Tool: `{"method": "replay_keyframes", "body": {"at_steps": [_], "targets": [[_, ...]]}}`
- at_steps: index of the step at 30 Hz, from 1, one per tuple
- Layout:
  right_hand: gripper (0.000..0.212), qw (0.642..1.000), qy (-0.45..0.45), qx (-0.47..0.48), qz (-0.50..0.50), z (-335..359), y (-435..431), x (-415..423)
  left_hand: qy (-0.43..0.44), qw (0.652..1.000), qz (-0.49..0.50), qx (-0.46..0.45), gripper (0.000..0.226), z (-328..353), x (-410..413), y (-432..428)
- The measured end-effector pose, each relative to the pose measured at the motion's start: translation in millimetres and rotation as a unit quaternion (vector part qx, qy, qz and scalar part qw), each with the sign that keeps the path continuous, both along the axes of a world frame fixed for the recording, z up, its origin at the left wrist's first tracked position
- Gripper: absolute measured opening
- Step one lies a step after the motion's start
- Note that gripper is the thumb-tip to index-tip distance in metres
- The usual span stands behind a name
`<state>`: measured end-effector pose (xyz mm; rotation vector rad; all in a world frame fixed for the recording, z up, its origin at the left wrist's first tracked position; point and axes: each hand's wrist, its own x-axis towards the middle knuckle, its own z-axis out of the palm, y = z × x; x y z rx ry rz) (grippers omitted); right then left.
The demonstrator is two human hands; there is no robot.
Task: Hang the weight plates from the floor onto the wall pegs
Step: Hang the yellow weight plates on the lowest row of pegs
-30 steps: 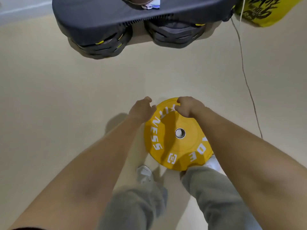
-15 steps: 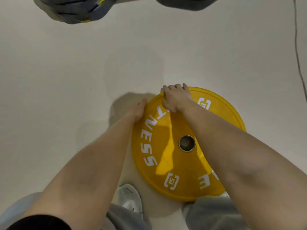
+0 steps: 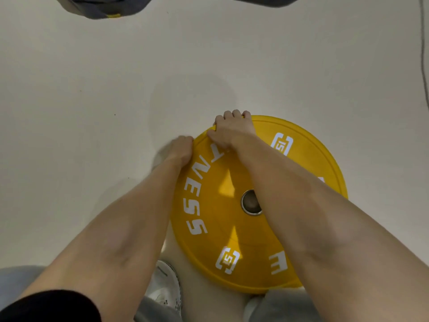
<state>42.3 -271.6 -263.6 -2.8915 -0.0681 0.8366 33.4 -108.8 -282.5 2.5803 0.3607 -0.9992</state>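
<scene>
Head view: left hand (image 3: 182,147) and right hand (image 3: 229,131) curl round the yellow weight plate (image 3: 209,247) at its far rim; a slip could crush the white shoe (image 3: 166,287) beside it.

The yellow bumper plate (image 3: 220,240) looks like smooth, matt rubber with a faint sheen, and its white lettering (image 3: 193,205) is printed flat. Its hub ring (image 3: 243,206) is bright, polished metal. The pale floor (image 3: 92,94) is smooth and matt. The grey trousers (image 3: 278,309) and black sleeve (image 3: 46,307) are soft cloth
</scene>
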Motion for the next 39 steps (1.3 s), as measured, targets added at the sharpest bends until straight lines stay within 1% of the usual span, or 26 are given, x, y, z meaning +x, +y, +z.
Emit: {"method": "replay_keyframes", "body": {"at_steps": [2,3,5,6,7,9,11,12,15,18,20,22,25,27,29,32,33,34,36,38,39], "targets": [[0.060,1.000,-0.010,-0.005,0.003,14.1,1.7,-4.8,0.011,1.000,0.011,-0.027,0.041,11.8,-2.1,1.2],[0.060,1.000,-0.023,-0.003,0.001,24.9,1.9,-9.1,0.015,0.998,0.043,-0.046,0.042,20.9,-4.1,1.7],[0.059,0.999,-0.052,0.013,0.006,55.9,2.3,-21.2,0.012,0.982,0.142,-0.121,0.037,52.2,-15.2,1.3],[0.057,0.998,-0.062,0.029,0.007,76.9,3.2,-29.9,0.008,0.976,0.168,-0.141,0.035,70.0,-23.7,2.1],[0.056,0.997,-0.072,0.041,0.005,99.2,1.1,-37.6,-0.004,0.972,0.174,-0.156,0.033,90.1,-29.1,-0.1],[0.055,0.994,-0.102,0.050,0.009,149.4,-13.2,-59.9,-0.020,0.984,0.118,-0.130,0.036,138.4,-48.2,-11.9],[0.061,0.993,-0.111,0.037,0.035,201.6,-37.8,-93.1,-0.051,0.995,0.035,-0.081,0.043,184.1,-77.1,-29.4],[0.069,0.993,-0.102,0.027,0.045,228.9,-52.1,-116.4,-0.057,0.995,0.017,-0.074,0.047,212.6,-97.8,-41.3],[0.089,0.997,-0.062,0.016,0.039,288.7,-89.2,-178.5,-0.095,0.993,0.043,-0.061,0.060,274.3,-149.0,-80.2],[0.098,1.000,-0.018,-0.004,0.016,328.6,-121.3,-227.1,-0.128,0.991,-0.028,0.011,0.063,317.2,-194.2,-123.3],[0.098,1.000,-0.022,0.006,0.004,340.1,-143.4,-255.5,-0.169,0.983,-0.055,0.045,0.062,333.0,-221.5,-145.5],[0.097,0.999,-0.030,0.026,-0.016,350.4,-165.5,-283.8,-0.188,0.979,-0.064,0.053,0.062,343.3,-246.2,-167.9],[0.083,0.988,-0.101,0.089,-0.072,353.7,-191.2,-320.6,-0.231,0.969,-0.081,0.030,0.058,349.4,-279.5,-189.3],[0.072,0.972,-0.143,0.135,-0.126,356.6,-204.5,-338.4,-0.247,0.966,-0.079,0.015,0.060,353.4,-298.5,-199.4],[0.061,0.953,-0.189,0.159,-0.174,352.0,-219.2,-350.4,-0.282,0.956,-0.080,0.008,0.064,351.8,-316.1,-209.1],[0.047,0.922,-0.263,0.132,-0.251,334.3,-239.2,-355.0,-0.359,0.932,-0.055,0.000,0.057,344.8,-339.2,-220.8],[0.046,0.912,-0.258,0.144,-0.285,329.2,-247.0,-351.9,-0.376,0.925,-0.046,-0.004,0.053,345.5,-344.8,-222.3],[0.045,0.903,-0.237,0.178,-0.312,322.8,-254.1,-348.8,-0.390,0.920,-0.044,-0.012,0.050,344.8,-349.5,-224.5],[0.044,0.892,-0.183,0.261,-0.321,312.9,-263.9,-344.9,-0.408,0.910,-0.049,-0.055,0.046,346.2,-358.2,-225.5],[0.048,0.885,-0.173,0.282,-0.328,308.2,-266.3,-344.4,-0.408,0.903,-0.028,-0.131,0.040,345.7,-362.2,-211.7],[0.049,0.883,-0.177,0.276,-0.336,308.3,-265.8,-345.2,-0.403,0.903,0.009,-0.147,0.037,340.7,-364.1,-195.6]]}}
